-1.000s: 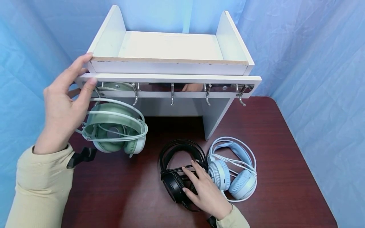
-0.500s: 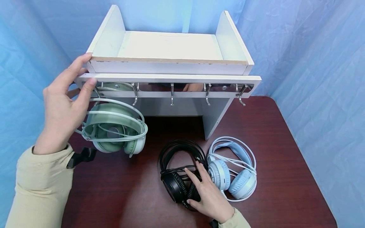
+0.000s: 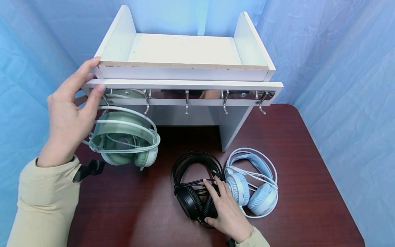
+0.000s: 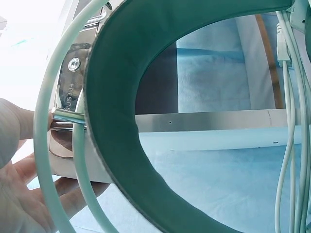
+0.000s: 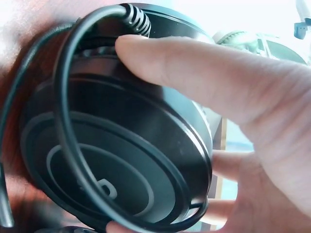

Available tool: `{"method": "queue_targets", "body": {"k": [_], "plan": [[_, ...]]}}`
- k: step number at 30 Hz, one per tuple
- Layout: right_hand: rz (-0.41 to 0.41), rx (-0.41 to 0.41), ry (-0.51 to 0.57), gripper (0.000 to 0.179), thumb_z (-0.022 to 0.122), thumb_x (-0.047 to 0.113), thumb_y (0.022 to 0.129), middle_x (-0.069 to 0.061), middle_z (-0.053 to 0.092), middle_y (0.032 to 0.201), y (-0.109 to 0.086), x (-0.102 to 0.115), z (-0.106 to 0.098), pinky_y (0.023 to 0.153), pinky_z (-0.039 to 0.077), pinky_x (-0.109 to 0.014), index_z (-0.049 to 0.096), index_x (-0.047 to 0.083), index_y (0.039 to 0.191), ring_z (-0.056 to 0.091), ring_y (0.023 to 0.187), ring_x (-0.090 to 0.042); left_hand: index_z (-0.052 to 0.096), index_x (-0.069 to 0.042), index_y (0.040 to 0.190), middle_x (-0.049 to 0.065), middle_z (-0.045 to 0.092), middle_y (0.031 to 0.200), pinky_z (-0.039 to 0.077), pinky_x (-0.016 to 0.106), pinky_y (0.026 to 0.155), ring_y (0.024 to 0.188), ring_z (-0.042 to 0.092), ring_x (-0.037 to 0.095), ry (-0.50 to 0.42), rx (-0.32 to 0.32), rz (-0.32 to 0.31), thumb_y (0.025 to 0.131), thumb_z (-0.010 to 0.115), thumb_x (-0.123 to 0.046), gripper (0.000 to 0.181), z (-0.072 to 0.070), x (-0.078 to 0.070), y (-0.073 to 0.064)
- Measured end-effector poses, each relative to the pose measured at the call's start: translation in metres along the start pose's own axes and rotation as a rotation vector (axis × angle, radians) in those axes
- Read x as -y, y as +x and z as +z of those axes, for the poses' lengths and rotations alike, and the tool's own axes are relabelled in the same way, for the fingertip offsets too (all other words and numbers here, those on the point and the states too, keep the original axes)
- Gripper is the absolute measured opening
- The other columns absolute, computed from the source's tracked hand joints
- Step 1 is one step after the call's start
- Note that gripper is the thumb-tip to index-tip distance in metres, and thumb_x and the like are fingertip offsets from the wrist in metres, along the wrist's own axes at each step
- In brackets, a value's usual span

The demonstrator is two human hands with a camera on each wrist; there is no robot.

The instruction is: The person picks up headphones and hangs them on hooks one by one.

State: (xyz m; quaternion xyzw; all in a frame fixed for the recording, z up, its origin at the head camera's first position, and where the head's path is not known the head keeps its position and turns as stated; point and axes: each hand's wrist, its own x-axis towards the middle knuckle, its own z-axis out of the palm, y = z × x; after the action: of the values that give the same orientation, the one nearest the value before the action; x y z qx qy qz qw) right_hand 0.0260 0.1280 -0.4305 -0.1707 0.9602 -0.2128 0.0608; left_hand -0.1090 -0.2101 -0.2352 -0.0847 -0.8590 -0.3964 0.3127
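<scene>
Head view shows the left hand (image 3: 69, 108) pinching the front-left corner of the white rack (image 3: 185, 73), presumably steadying it, while the right hand (image 3: 228, 211), grip part-closed, straddles an ear cup (image 5: 126, 138) of the black headphones (image 3: 187, 201) on the surface (image 3: 308, 192) before the rack's front edge.

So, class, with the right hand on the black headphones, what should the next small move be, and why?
Probably lift the black headphones slightly off the table: the right hand spans one ear cup, the left hand holds the white rack, and several hooks there are bare beside the hanging green headphones.
</scene>
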Motion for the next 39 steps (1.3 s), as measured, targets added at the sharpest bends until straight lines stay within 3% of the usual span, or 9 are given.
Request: {"method": "queue_targets", "body": {"k": [7, 12, 23, 30, 39], "plan": [[-0.007, -0.061, -0.054, 0.114, 0.094, 0.034, 0.048, -0.021, 0.038, 0.142, 0.003, -0.001, 0.002, 0.086, 0.051, -0.048, 0.040, 0.018, 0.147, 0.044, 0.118, -0.041, 0.058, -0.029, 0.134, -0.006, 0.058, 0.135, 0.048, 0.014, 0.090, 0.112, 0.057, -0.005, 0.004, 0.001, 0.007, 0.093, 0.063, -0.017, 0.043, 0.000, 0.000, 0.000], [0.024, -0.067, -0.068, 0.120, 0.094, 0.039, 0.044, -0.023, 0.040, 0.134, 0.005, -0.002, 0.002, 0.078, 0.053, -0.047, 0.037, 0.016, 0.148, 0.044, 0.115, -0.042, 0.057, -0.031, 0.135, -0.007, 0.057, 0.135, 0.048, 0.014, 0.090, 0.113, 0.057, -0.004, 0.008, 0.005, 0.004, 0.093, 0.063, -0.018, 0.044, 0.000, 0.000, 0.000], [0.021, -0.026, -0.074, 0.130, 0.093, 0.050, 0.041, -0.023, 0.040, 0.132, 0.011, -0.006, 0.002, 0.088, 0.051, -0.043, 0.036, -0.006, 0.143, 0.043, 0.115, -0.040, 0.057, -0.032, 0.134, -0.008, 0.057, 0.136, 0.048, 0.014, 0.090, 0.115, 0.057, -0.001, 0.011, 0.004, -0.002, 0.093, 0.062, -0.018, 0.043, 0.002, 0.000, -0.001], [0.005, -0.044, -0.066, 0.121, 0.089, 0.059, 0.042, -0.022, 0.044, 0.132, 0.012, -0.010, 0.007, 0.088, 0.050, -0.043, 0.044, 0.000, 0.138, 0.043, 0.114, -0.034, 0.057, -0.030, 0.135, -0.008, 0.057, 0.136, 0.047, 0.012, 0.089, 0.114, 0.056, -0.004, 0.010, 0.000, 0.007, 0.093, 0.062, -0.018, 0.043, 0.001, 0.002, 0.000], [-0.016, -0.052, -0.009, 0.116, 0.086, 0.062, 0.049, -0.011, 0.045, 0.139, 0.012, -0.010, 0.013, 0.089, 0.050, -0.046, 0.041, 0.013, 0.144, 0.048, 0.116, -0.033, 0.056, -0.031, 0.135, -0.007, 0.057, 0.136, 0.047, 0.013, 0.091, 0.115, 0.055, -0.003, 0.027, 0.003, 0.010, 0.094, 0.062, -0.018, 0.044, 0.000, 0.002, -0.001]]}}
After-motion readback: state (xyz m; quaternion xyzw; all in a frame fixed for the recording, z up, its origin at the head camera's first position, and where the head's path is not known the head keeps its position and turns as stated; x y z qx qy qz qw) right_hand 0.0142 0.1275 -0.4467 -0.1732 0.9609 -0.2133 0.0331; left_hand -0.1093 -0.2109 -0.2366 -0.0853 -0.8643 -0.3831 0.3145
